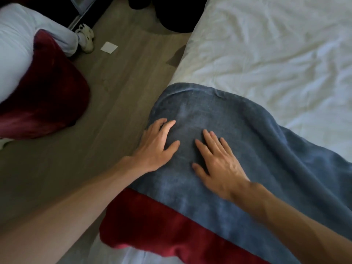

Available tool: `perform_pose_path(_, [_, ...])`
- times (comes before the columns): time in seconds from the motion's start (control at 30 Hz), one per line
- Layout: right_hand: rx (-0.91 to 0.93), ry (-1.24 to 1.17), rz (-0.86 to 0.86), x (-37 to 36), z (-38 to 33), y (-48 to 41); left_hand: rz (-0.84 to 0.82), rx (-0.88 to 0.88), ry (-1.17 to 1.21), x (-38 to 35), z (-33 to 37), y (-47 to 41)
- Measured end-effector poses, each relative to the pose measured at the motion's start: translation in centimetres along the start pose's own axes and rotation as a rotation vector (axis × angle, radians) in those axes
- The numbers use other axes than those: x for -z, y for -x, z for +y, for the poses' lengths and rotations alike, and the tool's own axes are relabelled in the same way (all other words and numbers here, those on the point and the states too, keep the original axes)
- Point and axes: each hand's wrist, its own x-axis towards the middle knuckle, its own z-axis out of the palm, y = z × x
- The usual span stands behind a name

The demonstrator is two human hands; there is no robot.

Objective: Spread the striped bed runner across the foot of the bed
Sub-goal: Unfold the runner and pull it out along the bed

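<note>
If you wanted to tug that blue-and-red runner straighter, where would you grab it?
Probably the runner by its end, draped over the bed side near the left hand: pinch it from the floor side. That end hangs free; the rest lies flat.

Floor [106,96]: grey wood-look planks, directly left of the left hand [154,147]. Far left of that hand: red fabric [43,92] lying against white bedding [15,44]. Up-left and well away from it: white shoe [85,38] with a paper square [109,47] just beside it, flat on the floor. Farther up: dark shapes [171,14], unidentifiable.
</note>
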Motion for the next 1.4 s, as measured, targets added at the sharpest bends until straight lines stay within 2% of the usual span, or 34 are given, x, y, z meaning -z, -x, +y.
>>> perform_pose_path(0.23, [0.067,0.031,-0.037,-2.1,-3.6,7.4,0.008,-0.065,-0.148,-1.6,0.2,9.5])
perform_pose_path(0.47, [0.066,-0.014,-0.010,-3.1,-5.1,13.4,0.074,-0.064,-0.122,-2.1,2.1,15.8])
perform_pose_path(0.57, [0.023,-0.039,-0.007,-3.5,-5.9,15.7,0.062,-0.135,-0.108,-2.5,2.6,17.8])
perform_pose_path(0.7, [0.012,-0.030,0.096,-4.1,-6.8,18.2,0.112,-0.247,-0.141,-3.1,3.2,19.5])
perform_pose_path(0.83, [-0.092,-0.027,0.163,-4.4,-7.2,19.4,0.165,-0.339,-0.098,-3.7,3.2,21.6])
perform_pose_path(0.93, [-0.192,-0.073,0.129,-3.0,-6.9,18.3,0.172,-0.425,-0.160,-3.9,3.0,22.5])
perform_pose_path(1.13, [-0.338,-0.289,0.145,-1.1,-6.0,16.7,0.205,-0.453,-0.247,-3.3,4.9,22.2])
perform_pose_path(1.23, [-0.420,-0.431,0.128,-1.1,-6.1,16.0,0.170,-0.449,-0.347,-3.1,5.6,21.4])
perform_pose_path(1.4, [-0.515,-0.387,0.066,-2.2,-6.9,15.7,0.138,-0.452,-0.531,-3.7,6.4,21.0])
